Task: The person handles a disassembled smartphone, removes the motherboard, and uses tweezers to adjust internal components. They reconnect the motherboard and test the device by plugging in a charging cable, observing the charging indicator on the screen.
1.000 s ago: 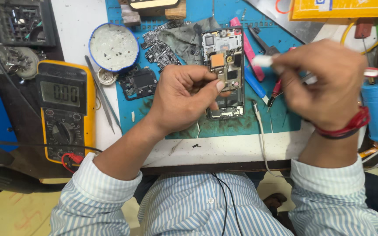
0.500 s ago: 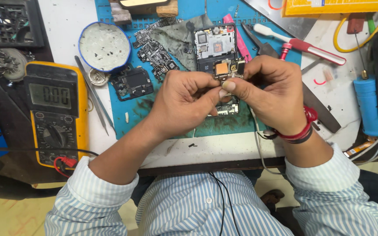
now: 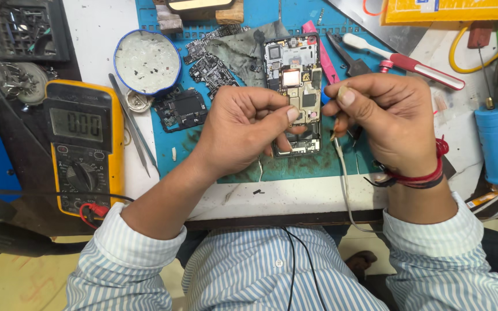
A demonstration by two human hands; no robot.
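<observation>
Now, at far left, the yellow-cased digital multimeter (image 3: 85,152) is lying untouched beside the round blue-rimmed white dish (image 3: 147,61). The left hand (image 3: 243,129) is curling, thumb and forefinger pressed together over the opened smartphone with exposed circuit boards (image 3: 294,92) on the blue work mat (image 3: 203,155). The right hand (image 3: 390,124), half a second ago touching the left above the phone, is now drawing apart rightward, pinching something too small to tell; a thin whitish wire (image 3: 344,178) is trailing below. Judged: fingertip work shifting off the board.
</observation>
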